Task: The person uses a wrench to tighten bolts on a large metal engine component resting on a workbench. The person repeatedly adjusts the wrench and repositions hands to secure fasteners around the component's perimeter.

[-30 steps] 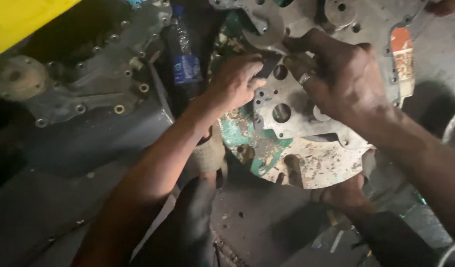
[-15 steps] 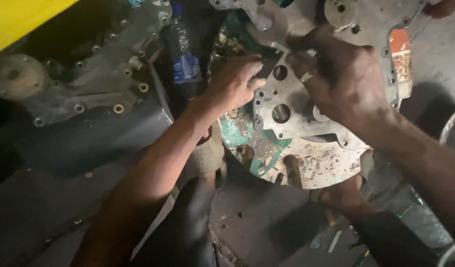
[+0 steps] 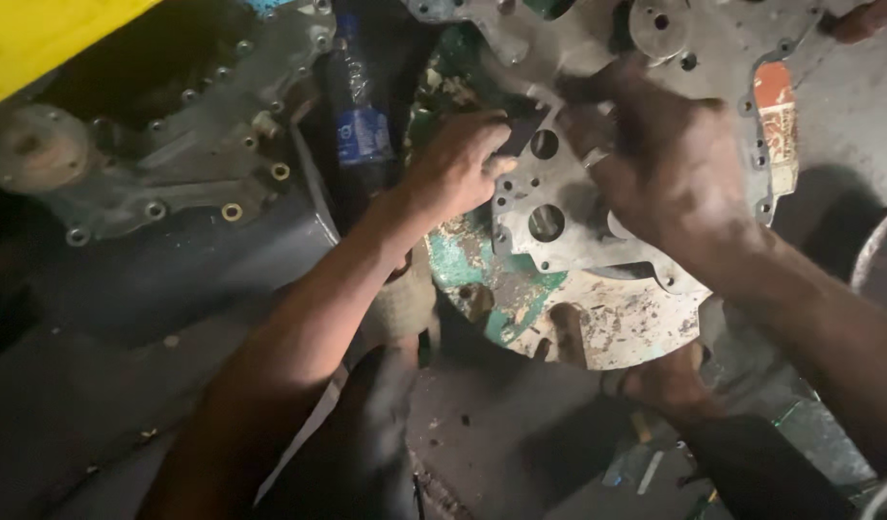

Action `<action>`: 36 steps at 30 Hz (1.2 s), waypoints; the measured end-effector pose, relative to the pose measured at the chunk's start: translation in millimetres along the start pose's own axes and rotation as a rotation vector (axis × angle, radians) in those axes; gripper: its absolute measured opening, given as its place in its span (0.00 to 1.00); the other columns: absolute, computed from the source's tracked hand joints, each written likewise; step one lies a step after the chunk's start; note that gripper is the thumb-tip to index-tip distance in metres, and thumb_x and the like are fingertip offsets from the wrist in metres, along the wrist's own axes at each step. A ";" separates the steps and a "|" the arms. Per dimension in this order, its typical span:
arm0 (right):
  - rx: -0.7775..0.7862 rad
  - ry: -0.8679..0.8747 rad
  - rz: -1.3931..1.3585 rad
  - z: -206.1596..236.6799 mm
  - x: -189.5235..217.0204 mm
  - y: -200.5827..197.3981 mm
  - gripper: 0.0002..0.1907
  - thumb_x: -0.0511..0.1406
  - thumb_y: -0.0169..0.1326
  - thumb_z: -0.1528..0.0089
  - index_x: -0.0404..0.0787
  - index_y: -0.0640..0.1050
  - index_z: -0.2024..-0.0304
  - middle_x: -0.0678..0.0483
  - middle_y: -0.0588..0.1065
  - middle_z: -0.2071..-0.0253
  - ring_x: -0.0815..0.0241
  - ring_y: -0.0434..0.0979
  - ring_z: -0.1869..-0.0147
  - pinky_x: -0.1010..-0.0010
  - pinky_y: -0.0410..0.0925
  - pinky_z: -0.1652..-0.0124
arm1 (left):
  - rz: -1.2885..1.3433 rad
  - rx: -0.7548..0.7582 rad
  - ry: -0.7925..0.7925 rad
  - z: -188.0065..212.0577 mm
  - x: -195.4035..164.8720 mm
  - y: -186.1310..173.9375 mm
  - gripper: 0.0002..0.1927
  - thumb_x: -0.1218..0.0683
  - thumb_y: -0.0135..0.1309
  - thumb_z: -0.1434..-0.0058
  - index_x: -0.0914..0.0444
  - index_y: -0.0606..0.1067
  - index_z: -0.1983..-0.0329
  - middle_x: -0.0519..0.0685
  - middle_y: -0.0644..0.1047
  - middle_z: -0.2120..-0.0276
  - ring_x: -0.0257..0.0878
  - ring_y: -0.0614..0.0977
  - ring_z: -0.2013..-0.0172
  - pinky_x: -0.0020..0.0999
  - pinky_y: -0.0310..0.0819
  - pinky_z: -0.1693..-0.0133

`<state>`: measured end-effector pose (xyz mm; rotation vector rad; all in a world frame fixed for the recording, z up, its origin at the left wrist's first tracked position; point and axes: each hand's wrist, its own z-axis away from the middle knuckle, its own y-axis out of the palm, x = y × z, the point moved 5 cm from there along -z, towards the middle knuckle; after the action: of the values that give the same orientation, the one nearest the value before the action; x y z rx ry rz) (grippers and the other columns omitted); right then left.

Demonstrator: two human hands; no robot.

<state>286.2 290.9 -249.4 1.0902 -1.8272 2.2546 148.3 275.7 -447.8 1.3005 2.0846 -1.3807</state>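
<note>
Grey holed metal plate (image 3: 559,226): left hand (image 3: 455,166) grips its left edge, right hand (image 3: 670,164) clasps its top; bottle (image 3: 359,125) left of plate.

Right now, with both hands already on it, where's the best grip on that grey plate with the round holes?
Probably the grey plate is best taken by its outer edges, from both sides. It lies flat on the green-painted casting, so only the rim is free. The left hand is at its left edge, the right hand lies over its upper right.
</note>
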 end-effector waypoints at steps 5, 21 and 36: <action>0.078 0.064 0.063 -1.6 -6.7 8.7 0.15 0.39 0.55 0.30 0.40 0.79 0.43 0.49 0.77 0.76 0.61 0.78 0.74 0.65 0.68 0.72 | -0.066 0.167 -0.110 2.4 8.2 10.7 0.14 0.54 0.66 0.40 0.66 0.76 0.58 0.52 0.79 0.57 0.46 0.81 0.58 0.41 0.77 0.55; -0.008 -0.022 0.085 -3.2 -6.0 -0.9 0.13 0.37 0.57 0.29 0.41 0.80 0.44 0.48 0.77 0.74 0.61 0.76 0.75 0.65 0.66 0.74 | 0.034 0.279 -0.307 -3.9 6.8 8.6 0.15 0.53 0.63 0.37 0.66 0.76 0.54 0.53 0.79 0.57 0.48 0.81 0.58 0.42 0.77 0.54; -0.060 -0.158 0.006 1.6 -5.0 -7.7 0.12 0.35 0.57 0.29 0.37 0.77 0.46 0.46 0.78 0.65 0.64 0.75 0.67 0.68 0.66 0.70 | -0.094 0.123 -0.116 -3.4 0.7 2.8 0.17 0.50 0.63 0.40 0.66 0.77 0.55 0.54 0.79 0.57 0.50 0.81 0.58 0.45 0.76 0.56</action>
<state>294.1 293.7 -245.5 1.2877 -1.9442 2.1575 150.9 279.3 -448.3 1.1513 2.0345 -1.6073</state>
